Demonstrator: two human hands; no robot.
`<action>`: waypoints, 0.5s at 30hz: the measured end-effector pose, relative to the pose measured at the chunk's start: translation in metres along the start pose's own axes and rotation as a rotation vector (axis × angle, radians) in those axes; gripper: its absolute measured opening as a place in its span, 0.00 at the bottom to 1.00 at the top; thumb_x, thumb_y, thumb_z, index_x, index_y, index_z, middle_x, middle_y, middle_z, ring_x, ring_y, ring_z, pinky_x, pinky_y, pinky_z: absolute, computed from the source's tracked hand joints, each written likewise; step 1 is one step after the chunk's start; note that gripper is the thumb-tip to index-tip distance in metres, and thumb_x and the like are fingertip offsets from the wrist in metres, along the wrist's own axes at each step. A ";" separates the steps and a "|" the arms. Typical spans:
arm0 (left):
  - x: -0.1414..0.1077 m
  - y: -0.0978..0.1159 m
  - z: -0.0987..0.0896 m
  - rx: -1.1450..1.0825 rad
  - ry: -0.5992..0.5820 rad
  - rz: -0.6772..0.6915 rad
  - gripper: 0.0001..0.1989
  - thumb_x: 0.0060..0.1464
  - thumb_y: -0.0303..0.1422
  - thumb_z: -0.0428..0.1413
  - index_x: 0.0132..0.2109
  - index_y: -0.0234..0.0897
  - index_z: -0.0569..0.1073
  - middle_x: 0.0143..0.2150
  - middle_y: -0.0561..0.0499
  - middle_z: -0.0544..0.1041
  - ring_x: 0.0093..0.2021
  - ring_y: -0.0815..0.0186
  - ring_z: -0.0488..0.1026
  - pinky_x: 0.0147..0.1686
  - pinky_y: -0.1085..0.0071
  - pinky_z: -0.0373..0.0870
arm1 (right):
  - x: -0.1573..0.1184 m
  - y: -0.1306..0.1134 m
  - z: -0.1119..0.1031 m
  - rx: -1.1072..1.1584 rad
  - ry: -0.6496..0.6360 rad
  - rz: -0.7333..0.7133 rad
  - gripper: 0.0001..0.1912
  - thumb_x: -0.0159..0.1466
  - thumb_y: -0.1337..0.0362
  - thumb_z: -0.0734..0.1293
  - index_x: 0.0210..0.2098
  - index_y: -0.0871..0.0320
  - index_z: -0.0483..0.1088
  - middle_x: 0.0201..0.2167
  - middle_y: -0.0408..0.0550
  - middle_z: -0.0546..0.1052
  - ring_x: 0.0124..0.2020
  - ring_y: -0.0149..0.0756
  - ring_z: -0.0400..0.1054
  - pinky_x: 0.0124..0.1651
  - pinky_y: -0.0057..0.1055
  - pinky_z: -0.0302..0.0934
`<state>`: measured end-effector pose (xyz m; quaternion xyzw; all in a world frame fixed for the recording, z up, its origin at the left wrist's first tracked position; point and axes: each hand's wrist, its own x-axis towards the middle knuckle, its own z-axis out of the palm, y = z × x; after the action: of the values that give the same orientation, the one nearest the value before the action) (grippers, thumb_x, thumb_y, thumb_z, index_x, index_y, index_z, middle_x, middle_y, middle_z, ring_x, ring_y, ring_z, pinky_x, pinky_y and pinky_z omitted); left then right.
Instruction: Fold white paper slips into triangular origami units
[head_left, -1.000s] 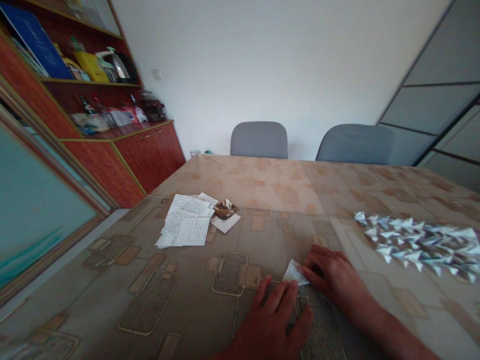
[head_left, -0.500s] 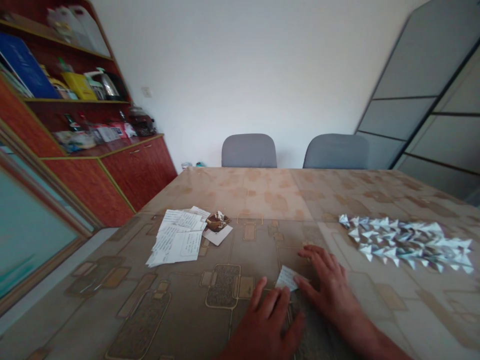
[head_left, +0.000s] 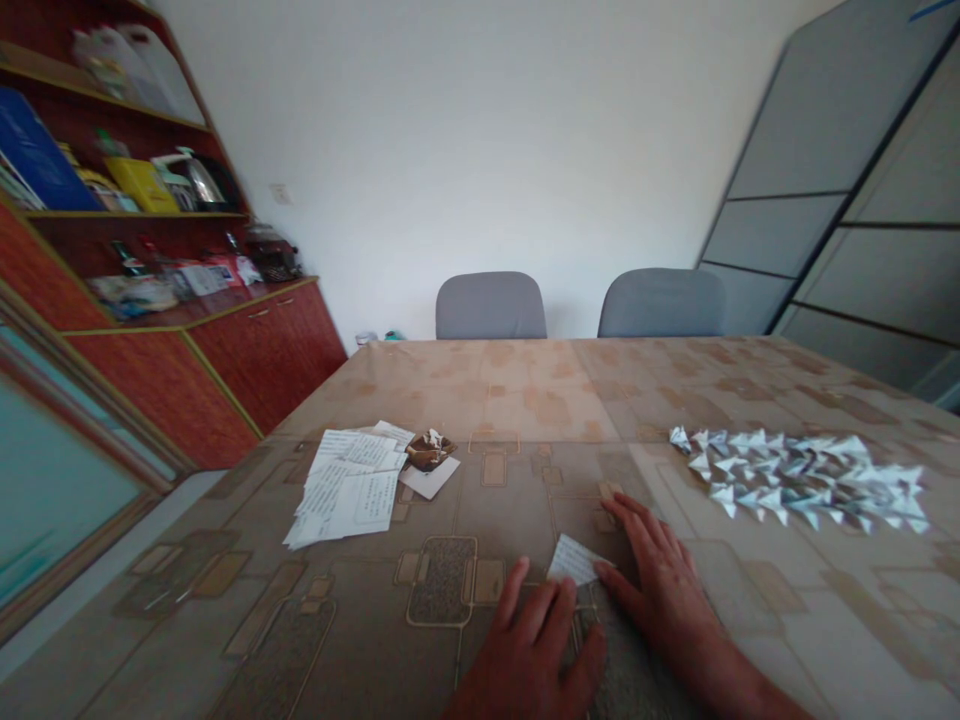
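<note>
A small folded piece of printed paper (head_left: 576,560) lies on the patterned table (head_left: 525,400) between my hands. My left hand (head_left: 536,640) rests at its near left edge, fingers apart, with fingertips at the paper's lower side. At the paper's right corner is the thumb of my right hand (head_left: 660,580); its other fingers stretch forward over the tabletop. Neither hand grips the paper. Several printed sheets (head_left: 349,485) lie in an overlapping pile to the left. Rows of folded pointed paper pieces (head_left: 802,475) lie at the right.
Beside the sheet pile are a white card (head_left: 431,480) and a brown item with white bits (head_left: 429,450). Two grey chairs (head_left: 491,305) stand behind the table's far edge. A red cabinet (head_left: 270,350) with filled shelves is at the left.
My right hand's thumb has drawn back slightly from the paper, showing more of it. The whole view has shifted a little. My left hand stays nearly in place.
</note>
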<state>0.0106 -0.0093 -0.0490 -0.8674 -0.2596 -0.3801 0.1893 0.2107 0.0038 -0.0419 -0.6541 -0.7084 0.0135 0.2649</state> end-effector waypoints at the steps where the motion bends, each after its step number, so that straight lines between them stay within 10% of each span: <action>1: 0.000 0.000 -0.001 0.001 -0.009 0.001 0.05 0.60 0.33 0.53 0.43 0.40 0.71 0.41 0.47 0.78 0.42 0.61 0.74 0.59 0.51 0.55 | 0.000 0.003 -0.002 0.008 -0.005 0.008 0.27 0.59 0.66 0.61 0.58 0.52 0.57 0.59 0.56 0.66 0.57 0.53 0.63 0.51 0.52 0.60; 15: 0.004 -0.001 -0.006 -0.009 -0.027 0.004 0.05 0.61 0.33 0.52 0.42 0.40 0.71 0.40 0.48 0.78 0.41 0.62 0.73 0.60 0.53 0.54 | 0.000 -0.018 0.001 -0.017 0.032 -0.040 0.24 0.60 0.62 0.64 0.56 0.55 0.62 0.56 0.57 0.69 0.56 0.53 0.64 0.54 0.53 0.58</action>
<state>0.0092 -0.0106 -0.0419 -0.8737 -0.2586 -0.3693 0.1827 0.1937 0.0016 -0.0367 -0.6422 -0.7171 -0.0082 0.2707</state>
